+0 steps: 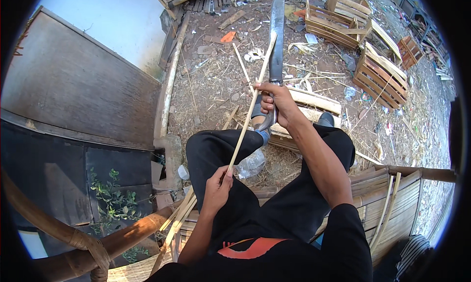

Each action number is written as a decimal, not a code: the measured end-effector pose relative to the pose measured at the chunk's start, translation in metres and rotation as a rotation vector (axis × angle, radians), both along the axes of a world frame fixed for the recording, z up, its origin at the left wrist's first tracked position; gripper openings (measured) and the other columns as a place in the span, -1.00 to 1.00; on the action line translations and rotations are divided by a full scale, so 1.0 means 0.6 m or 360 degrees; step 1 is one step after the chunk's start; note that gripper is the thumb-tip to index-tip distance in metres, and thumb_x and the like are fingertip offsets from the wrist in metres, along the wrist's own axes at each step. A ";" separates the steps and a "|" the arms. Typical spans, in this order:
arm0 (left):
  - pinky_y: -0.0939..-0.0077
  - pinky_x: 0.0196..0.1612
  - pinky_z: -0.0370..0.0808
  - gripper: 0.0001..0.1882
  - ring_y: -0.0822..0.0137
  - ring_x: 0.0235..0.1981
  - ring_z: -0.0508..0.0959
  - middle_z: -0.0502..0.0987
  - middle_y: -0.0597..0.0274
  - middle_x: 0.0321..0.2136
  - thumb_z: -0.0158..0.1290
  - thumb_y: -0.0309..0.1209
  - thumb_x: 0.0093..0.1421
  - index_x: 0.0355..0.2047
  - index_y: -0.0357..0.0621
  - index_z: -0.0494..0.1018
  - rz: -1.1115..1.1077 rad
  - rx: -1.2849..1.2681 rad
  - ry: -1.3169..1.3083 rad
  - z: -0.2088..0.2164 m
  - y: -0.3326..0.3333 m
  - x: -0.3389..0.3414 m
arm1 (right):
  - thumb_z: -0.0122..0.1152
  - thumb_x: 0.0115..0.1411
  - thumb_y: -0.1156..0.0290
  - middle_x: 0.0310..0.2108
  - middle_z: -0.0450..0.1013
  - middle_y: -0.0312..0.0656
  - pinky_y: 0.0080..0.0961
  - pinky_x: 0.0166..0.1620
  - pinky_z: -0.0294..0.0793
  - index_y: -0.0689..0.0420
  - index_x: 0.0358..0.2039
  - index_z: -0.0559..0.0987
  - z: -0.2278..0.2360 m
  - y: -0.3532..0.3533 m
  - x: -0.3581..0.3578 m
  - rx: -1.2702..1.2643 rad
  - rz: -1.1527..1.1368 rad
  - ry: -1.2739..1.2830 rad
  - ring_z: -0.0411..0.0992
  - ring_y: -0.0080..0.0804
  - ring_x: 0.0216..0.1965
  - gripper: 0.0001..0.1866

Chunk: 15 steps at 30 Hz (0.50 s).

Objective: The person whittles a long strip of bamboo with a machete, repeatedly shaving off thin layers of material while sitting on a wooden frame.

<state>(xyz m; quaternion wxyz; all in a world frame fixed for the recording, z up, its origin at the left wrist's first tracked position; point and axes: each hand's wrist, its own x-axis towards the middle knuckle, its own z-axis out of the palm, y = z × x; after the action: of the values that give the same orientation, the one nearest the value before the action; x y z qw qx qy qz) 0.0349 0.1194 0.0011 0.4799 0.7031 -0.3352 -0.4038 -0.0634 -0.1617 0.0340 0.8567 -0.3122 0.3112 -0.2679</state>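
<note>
My right hand (277, 103) is wrapped round the handle of a large machete (277, 36), its long blade pointing away from me. A thin pale bamboo strip (244, 127) slants from my left hand up past the thumb of my right hand, its far end lying against or over the blade. Near my left knee, my left hand (218, 188) pinches the strip's near end. Another short pale strip (241, 61) meets it close to my right hand's fingertips; whether it is joined there I cannot tell. My forearms rest above my black trousers.
I sit on a bamboo bench (397, 213), with loose strips (385, 213) on its right. More strips (179, 213) lie by my left forearm. A wooden crate (314, 105) stands between my feet, and several crates (380, 76) lie at the far right. Debris covers the ground.
</note>
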 end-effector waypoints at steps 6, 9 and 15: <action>0.77 -0.63 0.09 -0.65 0.68 -0.65 0.15 0.23 0.48 -0.62 -0.16 -0.17 0.44 -0.07 -0.20 0.43 -0.0144 -0.0062 0.0398 0.071 -0.123 0.018 | 0.32 0.13 0.36 -0.74 0.16 -0.50 -0.65 -0.70 0.13 0.10 -0.45 0.44 0.014 0.037 -0.010 0.0019 0.0269 -0.0131 0.13 -0.73 -0.78 -0.79; 0.79 -0.64 0.05 -0.64 0.68 -0.66 0.09 0.14 0.52 -0.60 -0.19 -0.20 0.45 -0.01 -0.21 0.42 -0.0193 0.0005 0.0851 0.086 -0.147 0.032 | 0.36 0.13 0.29 -0.73 0.17 -0.49 -0.71 -0.70 0.12 0.09 -0.45 0.43 0.020 0.046 -0.012 -0.0010 0.0350 -0.0084 0.14 -0.74 -0.77 -0.74; 0.80 -0.64 0.05 -0.57 0.71 -0.63 0.14 0.18 0.54 -0.58 -0.04 -0.28 0.39 0.19 -0.19 0.33 -0.0043 -0.0037 0.0857 0.082 -0.145 0.030 | 0.40 0.10 0.10 -0.75 0.17 -0.47 -0.67 -0.71 0.17 0.12 -0.46 0.43 0.023 0.016 -0.021 -0.0213 -0.0116 0.0098 0.15 -0.70 -0.79 -0.61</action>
<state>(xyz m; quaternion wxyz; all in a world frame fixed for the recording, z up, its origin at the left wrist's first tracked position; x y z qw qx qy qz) 0.0531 0.0322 0.0502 0.5544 0.5603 -0.2096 -0.5786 -0.0757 -0.1522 0.0481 0.8136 -0.3654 0.3299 -0.3094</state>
